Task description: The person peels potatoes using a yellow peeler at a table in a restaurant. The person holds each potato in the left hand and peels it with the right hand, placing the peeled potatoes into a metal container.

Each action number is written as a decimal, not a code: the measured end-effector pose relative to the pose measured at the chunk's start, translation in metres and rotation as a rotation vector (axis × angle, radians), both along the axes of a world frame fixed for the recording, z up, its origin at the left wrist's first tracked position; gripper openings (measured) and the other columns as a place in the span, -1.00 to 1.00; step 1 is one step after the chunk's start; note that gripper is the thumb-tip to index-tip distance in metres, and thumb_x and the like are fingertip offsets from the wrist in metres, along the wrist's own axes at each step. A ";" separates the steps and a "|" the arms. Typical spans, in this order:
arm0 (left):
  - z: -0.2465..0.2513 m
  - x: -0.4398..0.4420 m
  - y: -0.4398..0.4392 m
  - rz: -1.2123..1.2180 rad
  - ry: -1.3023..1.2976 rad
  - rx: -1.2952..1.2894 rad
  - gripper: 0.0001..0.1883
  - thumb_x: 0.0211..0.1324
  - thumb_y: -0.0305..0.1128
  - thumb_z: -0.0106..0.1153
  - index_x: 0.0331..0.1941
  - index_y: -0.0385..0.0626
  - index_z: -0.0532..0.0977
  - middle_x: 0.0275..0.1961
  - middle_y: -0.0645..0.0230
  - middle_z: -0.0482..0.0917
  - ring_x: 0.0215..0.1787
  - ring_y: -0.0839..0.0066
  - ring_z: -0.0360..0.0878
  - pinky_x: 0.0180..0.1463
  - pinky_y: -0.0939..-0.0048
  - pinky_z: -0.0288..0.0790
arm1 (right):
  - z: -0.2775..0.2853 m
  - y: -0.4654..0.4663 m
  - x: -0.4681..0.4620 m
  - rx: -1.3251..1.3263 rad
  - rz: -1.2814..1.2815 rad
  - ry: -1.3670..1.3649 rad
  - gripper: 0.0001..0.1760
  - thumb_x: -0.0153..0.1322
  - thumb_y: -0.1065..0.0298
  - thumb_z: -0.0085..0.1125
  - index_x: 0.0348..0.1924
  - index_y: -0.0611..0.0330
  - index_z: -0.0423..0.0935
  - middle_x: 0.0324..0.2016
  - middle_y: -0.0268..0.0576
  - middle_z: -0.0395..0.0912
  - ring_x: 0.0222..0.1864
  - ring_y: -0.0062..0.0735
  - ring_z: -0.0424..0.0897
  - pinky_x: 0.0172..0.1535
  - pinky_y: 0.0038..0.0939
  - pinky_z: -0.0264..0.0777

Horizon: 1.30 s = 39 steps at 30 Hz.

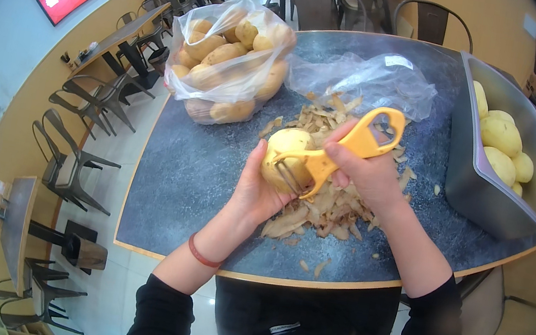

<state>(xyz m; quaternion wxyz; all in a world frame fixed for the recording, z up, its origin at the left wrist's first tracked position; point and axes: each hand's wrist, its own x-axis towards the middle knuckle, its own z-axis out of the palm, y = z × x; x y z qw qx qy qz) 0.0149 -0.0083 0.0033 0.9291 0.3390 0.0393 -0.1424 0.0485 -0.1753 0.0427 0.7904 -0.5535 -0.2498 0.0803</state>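
My left hand (261, 193) holds a partly peeled potato (290, 144) from below and the left side. My right hand (365, 170) grips a yellow plastic peeler (358, 142), whose metal blade lies against or just over the potato's near side; exact contact cannot be told. Beneath both hands a heap of potato peelings (323, 216) spreads over the dark table (192, 182). A clear plastic bag of unpeeled potatoes (232, 62) stands at the back left. On the right, a deep metal container (485, 189) holds several peeled potatoes (501, 136).
A crumpled clear plastic bag (361, 77) lies behind the peelings. The table's wooden edge (312, 284) runs close in front of my body. Metal chairs (320, 5) stand beyond the far edge, and a chair (478, 316) is at the near right.
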 end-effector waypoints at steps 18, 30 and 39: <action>0.002 -0.003 0.002 -0.134 -0.192 0.034 -0.24 -0.18 -0.17 0.21 0.13 -0.12 0.10 0.10 0.11 0.26 0.11 0.22 0.28 0.16 0.21 0.20 | -0.014 -0.031 0.047 -0.068 -0.350 0.031 -0.91 0.27 0.43 0.07 -0.40 0.23 0.38 -0.66 -0.35 0.39 -0.77 -0.75 0.28 -0.66 -0.68 0.25; 0.010 -0.005 -0.006 -0.132 -0.346 0.334 -0.21 -0.23 -0.34 0.26 0.12 -0.19 0.06 0.05 0.25 0.30 0.08 0.43 0.30 0.11 0.40 0.25 | -0.005 -0.013 0.017 0.137 0.015 0.098 -0.88 0.30 0.39 0.05 -0.38 0.24 0.36 -0.65 -0.31 0.37 -0.77 -0.73 0.26 -0.67 -0.66 0.27; 0.009 -0.008 -0.001 -0.068 -0.526 0.419 -0.12 -0.33 -0.36 0.30 0.14 -0.20 0.04 0.07 0.23 0.27 0.13 0.41 0.23 0.14 0.36 0.19 | -0.011 -0.041 0.058 -0.073 -0.385 0.099 -0.84 0.26 0.40 0.12 -0.39 0.25 0.35 -0.66 -0.32 0.40 -0.77 -0.76 0.29 -0.67 -0.69 0.28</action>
